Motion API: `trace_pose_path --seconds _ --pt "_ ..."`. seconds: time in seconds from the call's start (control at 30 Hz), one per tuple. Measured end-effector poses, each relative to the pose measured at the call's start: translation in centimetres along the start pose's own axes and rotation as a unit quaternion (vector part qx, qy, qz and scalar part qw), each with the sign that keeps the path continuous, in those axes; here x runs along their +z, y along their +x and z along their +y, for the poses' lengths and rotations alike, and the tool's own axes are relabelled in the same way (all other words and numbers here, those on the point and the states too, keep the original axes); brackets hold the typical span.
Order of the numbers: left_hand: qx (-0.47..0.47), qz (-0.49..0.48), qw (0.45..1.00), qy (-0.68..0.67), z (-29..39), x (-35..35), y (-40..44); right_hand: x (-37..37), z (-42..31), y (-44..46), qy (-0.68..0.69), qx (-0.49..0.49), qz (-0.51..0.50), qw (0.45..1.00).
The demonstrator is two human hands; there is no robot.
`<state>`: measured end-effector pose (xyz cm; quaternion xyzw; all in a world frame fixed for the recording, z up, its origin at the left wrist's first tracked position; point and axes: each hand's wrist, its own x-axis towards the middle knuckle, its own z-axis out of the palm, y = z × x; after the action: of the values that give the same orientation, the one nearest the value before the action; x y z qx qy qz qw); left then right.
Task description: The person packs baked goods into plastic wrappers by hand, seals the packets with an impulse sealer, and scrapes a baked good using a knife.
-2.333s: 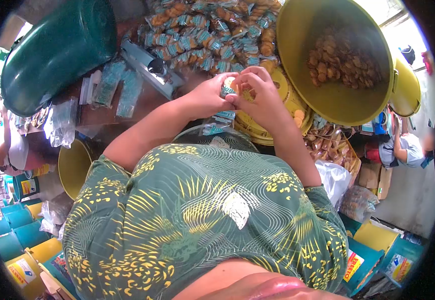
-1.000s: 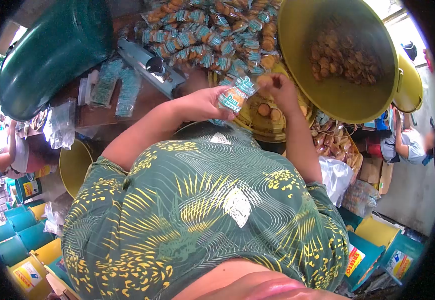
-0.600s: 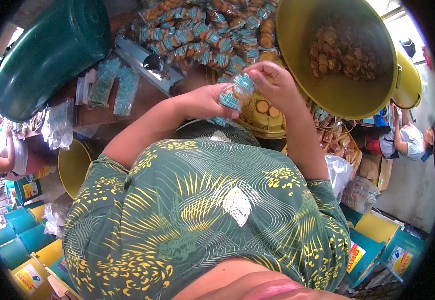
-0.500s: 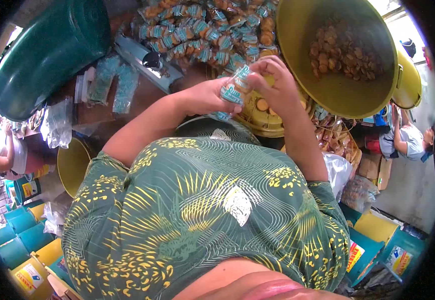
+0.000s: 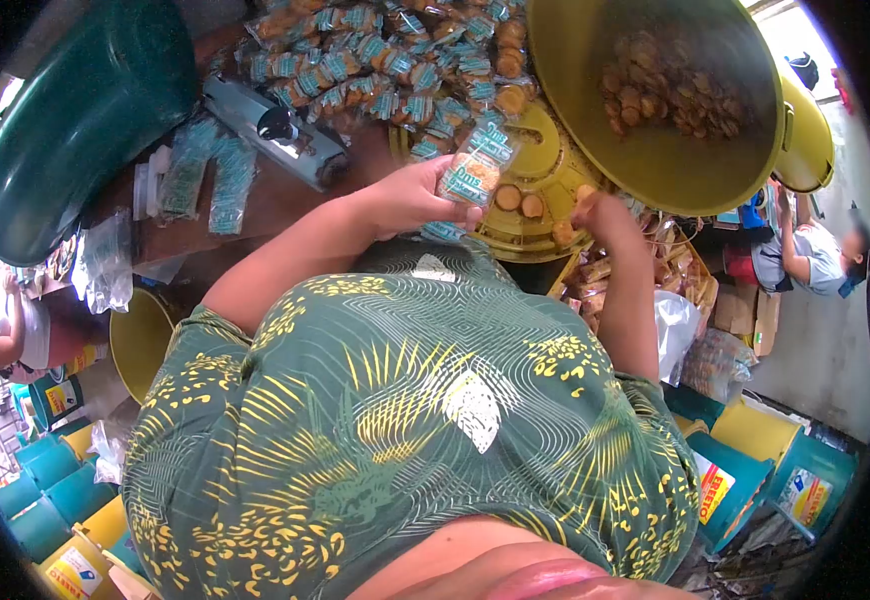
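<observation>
My left hand [image 5: 423, 197] grips a small clear plastic packet [image 5: 477, 170] with teal and white print and tan cookies inside. My right hand [image 5: 607, 218] is lower and to the right, at the edge of a yellow lid [image 5: 530, 238], its fingers curled in on a round cookie [image 5: 584, 193]. Part of that cookie is hidden by the fingers. Two loose cookies [image 5: 520, 201] lie on the lid between my hands. Beyond the packet, a large heap of filled packets [image 5: 385, 65] spreads out.
A tilted yellow tub [image 5: 690, 185] with loose cookies stands at upper right. To the left are a green bin [image 5: 75, 140], a metal device [image 5: 275, 130] and flat printed wrappers [image 5: 230, 185]. A crate of brown packets [image 5: 595, 285] sits at right. Other people appear at both sides.
My right hand has left the packet's top and moved down and right to the cookies on the lid. My left hand keeps the packet, its printed face now turned more to view.
</observation>
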<state>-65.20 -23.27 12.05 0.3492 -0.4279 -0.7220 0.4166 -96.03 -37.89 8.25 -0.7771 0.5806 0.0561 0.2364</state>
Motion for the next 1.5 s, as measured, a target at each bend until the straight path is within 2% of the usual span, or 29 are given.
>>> trace_pose_path --seconds 0.07,0.17,0.2,0.3,0.4,0.5,0.57,0.6,0.7,0.8,0.9,1.0,1.1,1.23,1.33,1.4,1.43,1.5 --pt "-0.005 0.005 1.0 0.002 -0.3 0.0 0.1 1.9 -0.3 -2.6 0.007 -0.036 -0.023 0.999" --pt "-0.016 0.005 1.0 0.013 -0.5 0.2 0.5 6.8 1.8 -1.4 0.066 -0.087 0.082 0.991" --pt "-0.016 0.004 1.0 0.02 -0.5 0.3 0.7 5.1 0.0 -2.4 -0.018 -0.106 0.052 0.993" --pt "-0.022 0.007 0.998 0.051 -0.4 0.3 0.8 5.2 0.5 -1.0 0.089 0.012 0.092 0.992" --pt "-0.032 0.005 0.993 0.117 -0.2 0.3 1.0 2.9 1.1 -0.4 0.257 -0.096 0.129 0.953" --pt "-0.044 -0.012 0.972 0.231 0.5 0.4 1.6 -1.4 -3.1 -1.9 0.459 -0.215 0.172 0.845" --pt "-0.073 -0.008 0.945 0.32 2.1 1.4 1.7 -3.6 -6.2 -3.8 0.488 -0.303 0.098 0.813" --pt "-0.061 -0.019 0.946 0.319 2.2 1.6 1.9 -4.2 -7.3 -4.3 0.5 -0.347 0.061 0.791" --pt "-0.032 -0.037 0.95 0.31 2.4 1.7 2.3 -5.0 -8.8 -4.2 0.365 -0.397 -0.032 0.842" --pt "-0.022 -0.026 0.964 0.265 1.6 1.3 2.1 -4.8 -7.4 -3.4 0.274 -0.402 0.152 0.861" --pt "-0.021 -0.006 0.982 0.186 1.5 1.0 1.3 -2.6 -3.7 -1.6 0.406 -0.207 0.115 0.883" --pt "-0.008 0.008 0.993 0.114 0.8 0.3 1.1 1.6 0.4 1.1 0.254 -0.107 0.14 0.951" --pt "-0.004 0.012 0.989 0.15 1.2 -0.2 0.8 4.3 -0.1 0.7 0.31 -0.126 0.148 0.931" --pt "-0.021 0.013 0.987 0.157 1.5 0.1 0.5 1.7 -5.8 -2.7 0.454 -0.281 0.172 0.828" --pt "-0.011 -0.003 0.978 0.206 1.7 0.6 0.8 -0.8 -9.5 -4.3 0.423 -0.421 0.165 0.785" --pt "0.004 -0.004 0.964 0.266 1.3 0.8 0.9 -1.5 -10.5 -4.4 0.355 -0.451 0.16 0.803" --pt "-0.003 -0.008 0.969 0.248 1.1 1.0 0.9 -1.6 -10.8 -4.4 0.319 -0.466 0.155 0.81" --pt "-0.014 -0.014 0.977 0.211 0.9 1.5 0.8 -1.8 -10.8 -4.2 0.349 -0.415 0.09 0.835"
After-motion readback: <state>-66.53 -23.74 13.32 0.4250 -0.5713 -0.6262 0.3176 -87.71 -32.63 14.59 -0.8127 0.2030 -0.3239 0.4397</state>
